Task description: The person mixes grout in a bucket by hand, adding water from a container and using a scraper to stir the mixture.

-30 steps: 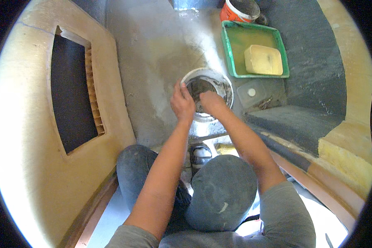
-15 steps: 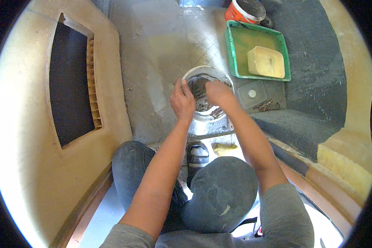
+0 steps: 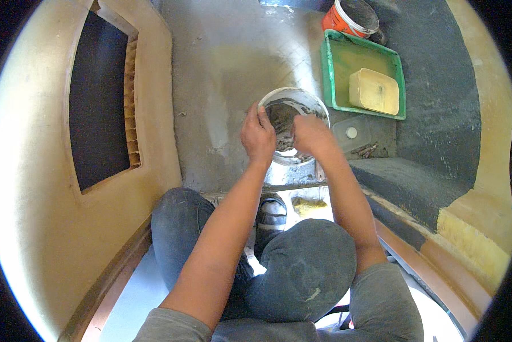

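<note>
On the grey floor in front of me stands a white bucket (image 3: pixel 291 93), its inner wall smeared. A dark, wet, mortar-like mix (image 3: pixel 281 118) lies in it. My left hand (image 3: pixel 259 137) grips the left side of the rim, thumb towards the inside and fingers along the outer wall. Over the bucket's right half, my right hand (image 3: pixel 313 135) is closed with its knuckles up, reaching down into the opening. Whatever it holds is hidden beneath the fingers and in the mix.
To the right sits a green tray (image 3: pixel 326 74) of murky water with a cream container (image 3: pixel 379 90) in it. An orange bucket (image 3: pixel 347 23) stands behind. A clear lid (image 3: pixel 342 126) and some twig-like pieces (image 3: pixel 367 151) lie nearer. A wall with an opening (image 3: pixel 99 102) rises at left.
My right hand has shifted slightly towards me and to the right inside the bucket. The left hand keeps its hold on the rim. The whole view has moved a little.
</note>
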A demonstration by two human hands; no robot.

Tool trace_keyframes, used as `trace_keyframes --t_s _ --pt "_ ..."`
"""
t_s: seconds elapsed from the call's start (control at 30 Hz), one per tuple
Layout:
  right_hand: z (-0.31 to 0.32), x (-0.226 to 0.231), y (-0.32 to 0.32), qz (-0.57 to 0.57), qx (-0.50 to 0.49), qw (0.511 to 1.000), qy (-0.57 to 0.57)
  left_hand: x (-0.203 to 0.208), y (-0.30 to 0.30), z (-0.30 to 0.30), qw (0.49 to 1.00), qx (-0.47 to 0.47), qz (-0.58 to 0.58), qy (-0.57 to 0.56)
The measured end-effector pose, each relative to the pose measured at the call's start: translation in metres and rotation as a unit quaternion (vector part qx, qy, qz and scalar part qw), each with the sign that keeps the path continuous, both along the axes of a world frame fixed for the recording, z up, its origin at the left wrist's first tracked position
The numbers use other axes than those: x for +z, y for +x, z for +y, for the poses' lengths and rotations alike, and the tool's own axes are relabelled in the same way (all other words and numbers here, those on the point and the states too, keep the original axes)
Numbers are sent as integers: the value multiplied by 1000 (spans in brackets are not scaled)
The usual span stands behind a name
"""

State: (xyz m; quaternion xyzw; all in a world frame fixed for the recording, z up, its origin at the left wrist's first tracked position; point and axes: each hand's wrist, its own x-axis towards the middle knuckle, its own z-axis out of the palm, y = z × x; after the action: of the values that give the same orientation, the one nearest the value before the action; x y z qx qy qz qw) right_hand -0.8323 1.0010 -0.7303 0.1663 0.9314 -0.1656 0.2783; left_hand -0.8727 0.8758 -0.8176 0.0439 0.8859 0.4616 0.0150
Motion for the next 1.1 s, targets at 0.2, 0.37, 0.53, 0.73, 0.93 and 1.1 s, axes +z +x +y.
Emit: trace_keyframes --t_s 0.2,0.37,0.53,0.73,0.93,1.1 --pt "3 21 0 29 -57 998 24 10 4 3 996 -1 -86 -19" --pt "15 10 8 14 -50 999 2 1 2 1 999 16 -22 -21" --pt "40 36 46 240 -231 933 -135 12 -8 9 990 -3 -108 -86" --pt "41 39 73 491 -415 728 -237 -42 -118 -6 972 -105 -113 -180" --pt "12 -77 94 418 -614 598 -301 -49 -159 7 936 -115 -288 -164" --pt "-36 -125 109 292 -676 575 -357 -50 -163 13 933 -146 -266 -193"
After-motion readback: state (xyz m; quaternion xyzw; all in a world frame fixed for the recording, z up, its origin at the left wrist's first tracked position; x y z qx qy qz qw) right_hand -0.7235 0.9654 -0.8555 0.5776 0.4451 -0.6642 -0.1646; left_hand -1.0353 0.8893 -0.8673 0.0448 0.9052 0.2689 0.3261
